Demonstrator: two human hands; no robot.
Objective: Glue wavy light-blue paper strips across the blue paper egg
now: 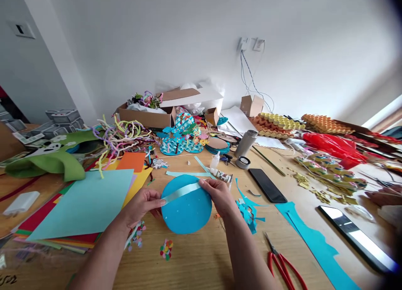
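Blue disc, pale strip across, edges pinched

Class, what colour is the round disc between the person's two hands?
The disc is bright blue, seen best in the head view.

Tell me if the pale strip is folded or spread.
Spread out: the strip runs across the blue disc from left hand to right hand.

A craft workspace, shown by a wooden table spread (quite thickly) with coloured paper, pipe cleaners and scissors.
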